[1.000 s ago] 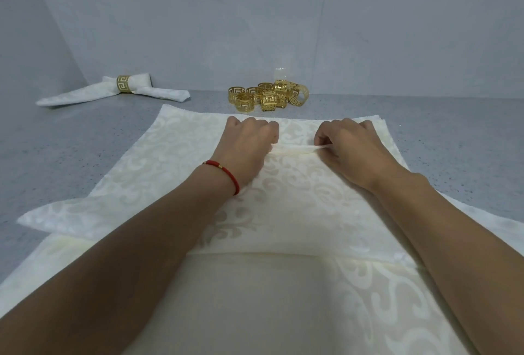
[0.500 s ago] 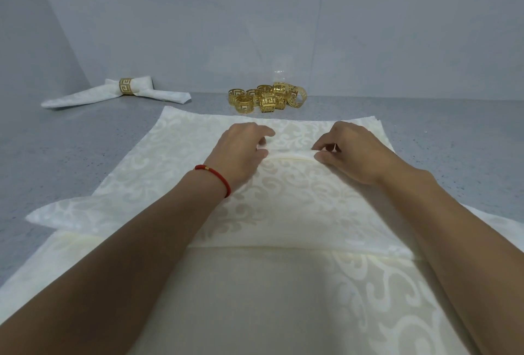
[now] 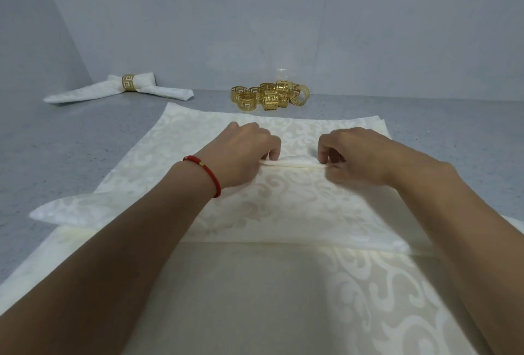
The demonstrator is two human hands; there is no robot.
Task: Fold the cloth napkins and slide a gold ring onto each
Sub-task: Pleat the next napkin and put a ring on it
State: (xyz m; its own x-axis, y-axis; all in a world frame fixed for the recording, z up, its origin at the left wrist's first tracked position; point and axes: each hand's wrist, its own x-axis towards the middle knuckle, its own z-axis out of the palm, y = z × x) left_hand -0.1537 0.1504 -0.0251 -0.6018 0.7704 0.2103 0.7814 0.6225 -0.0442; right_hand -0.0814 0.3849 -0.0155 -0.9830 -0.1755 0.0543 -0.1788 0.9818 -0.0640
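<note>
Nearest the camera, a cream damask cloth with a pale scroll pattern lies flat and runs off the bottom edge, as it did a second ago. On top of it sits the cream scroll-patterned cloth napkin being folded, its near edge forming a straight doubled line across the view and its left corner jutting onto the grey speckled tabletop. Both bare forearms reach forward over it.

The left hand, with a red cord bracelet at its wrist, has its fingers curled down and pinches the left end of a narrow raised pleat in the napkin. The right hand pinches the right end between thumb and bent fingers. A second ago the pleat was a thin ridge drawn flat between the hands; half a second ago the left fingers were stretched out over it. Now they are tucked again and the pleat stands higher and fuller, bowed slightly between the two grips. The hands sit at much the same spacing as before.

Beyond the napkin's far edge, a heap of openwork gold napkin rings with a key pattern rests near the grey wall, unmoved. Far left, a finished folded white napkin lies with a gold ring around its middle, also unchanged.
</note>
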